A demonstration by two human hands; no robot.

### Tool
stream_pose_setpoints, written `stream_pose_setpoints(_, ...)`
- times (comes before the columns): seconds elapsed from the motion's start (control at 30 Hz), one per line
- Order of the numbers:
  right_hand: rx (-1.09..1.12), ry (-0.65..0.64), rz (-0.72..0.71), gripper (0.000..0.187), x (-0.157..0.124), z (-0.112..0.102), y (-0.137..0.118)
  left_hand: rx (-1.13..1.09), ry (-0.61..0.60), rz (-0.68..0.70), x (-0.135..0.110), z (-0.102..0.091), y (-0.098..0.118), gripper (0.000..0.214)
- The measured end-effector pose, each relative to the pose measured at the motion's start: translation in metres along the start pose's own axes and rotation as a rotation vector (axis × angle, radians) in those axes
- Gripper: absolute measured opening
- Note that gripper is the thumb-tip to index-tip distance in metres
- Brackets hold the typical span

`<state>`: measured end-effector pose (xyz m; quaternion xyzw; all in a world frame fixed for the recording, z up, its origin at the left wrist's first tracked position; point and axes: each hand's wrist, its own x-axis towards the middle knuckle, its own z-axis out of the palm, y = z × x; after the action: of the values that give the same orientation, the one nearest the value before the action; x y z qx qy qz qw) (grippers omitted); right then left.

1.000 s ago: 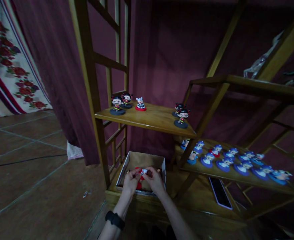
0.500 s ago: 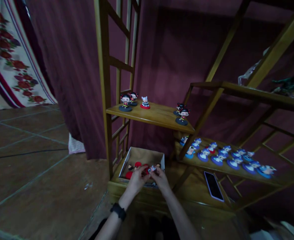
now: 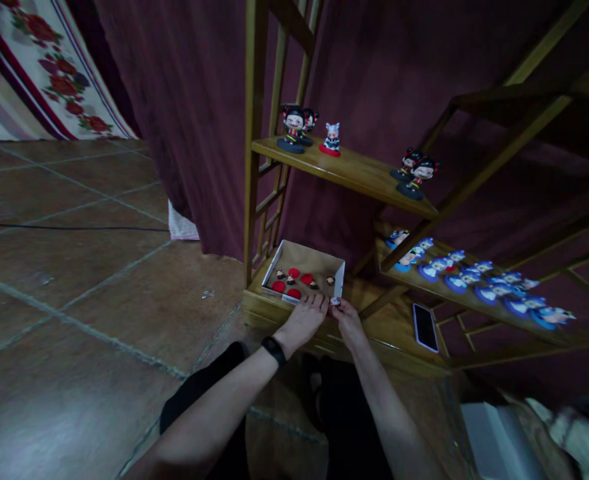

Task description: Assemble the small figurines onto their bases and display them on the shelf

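At the front edge of a shallow cardboard box, my hands are close together. My right hand is closed, pinching a small pale figurine with its thumb and fingers. Just beside it, my left hand has its fingers curled together; a trace of red shows between the hands, but what the left fingers hold is hidden. Inside the box lie several red round bases and several small dark-haired figure pieces.
A wooden shelf above the box bears black-haired figurines and a silver-haired one on a red base. Rows of bluish-white figurines stand on a lower right shelf. Below them lies a phone. Wooden lattice posts rise beside the box.
My view has tilted down and shifted left. Both hands, with the small figurine, have drawn back from over the box to its front right edge, uncovering the pieces inside.
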<state>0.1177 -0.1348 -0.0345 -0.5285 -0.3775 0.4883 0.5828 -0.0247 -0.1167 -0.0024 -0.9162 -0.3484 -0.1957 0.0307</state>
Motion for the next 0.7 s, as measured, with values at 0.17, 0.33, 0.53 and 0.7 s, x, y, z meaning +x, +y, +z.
stream_pose_setpoints(0.17,0.117,-0.008,0.037,0.022,-0.012,0.006,-0.005,0.055,0.01,0.033,-0.003,-0.004,0.004,0.034)
stream_pose_setpoints(0.33,0.115,0.026,0.047,0.023,-0.015,0.011,-0.005,0.082,0.008,0.039,-0.004,-0.003,0.004,0.029)
stream_pose_setpoints(0.53,0.134,0.041,0.023,0.022,-0.016,0.015,-0.004,0.056,0.019,0.055,-0.004,-0.008,0.001,0.032)
stream_pose_setpoints(0.7,0.154,0.057,0.027,0.027,-0.016,0.016,-0.002,0.01,0.007,0.047,-0.005,-0.013,0.002,0.032)
